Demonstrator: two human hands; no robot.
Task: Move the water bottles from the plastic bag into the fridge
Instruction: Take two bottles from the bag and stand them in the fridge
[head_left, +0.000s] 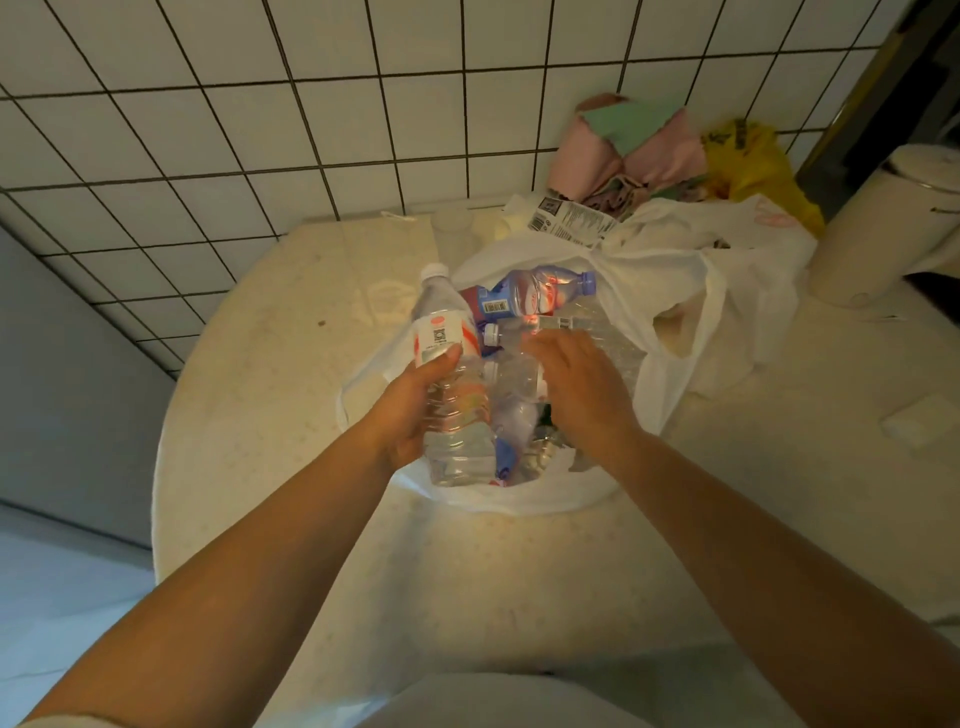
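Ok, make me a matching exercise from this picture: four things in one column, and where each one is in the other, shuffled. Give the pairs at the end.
Things:
1. bottle with the pink label
2. bottle with the blue cap
3. yellow bag
4. white kettle

Places:
A. far right of the counter
B. in the left hand's grip
C. lying in the white plastic bag
D. against the tiled wall, behind the white bag

Pairs: 1-B, 2-C, 3-D, 4-A

Right hand (574, 384) covers the clear bottles beneath it; fingertips hidden, grip unclear. Lower bottles (511, 441) between the hands blurred, count unreadable. Label print on the left hand's (410, 410) bottle (452, 374) too small. Beyond the right hand, white canister (883, 228) cut by the frame edge.
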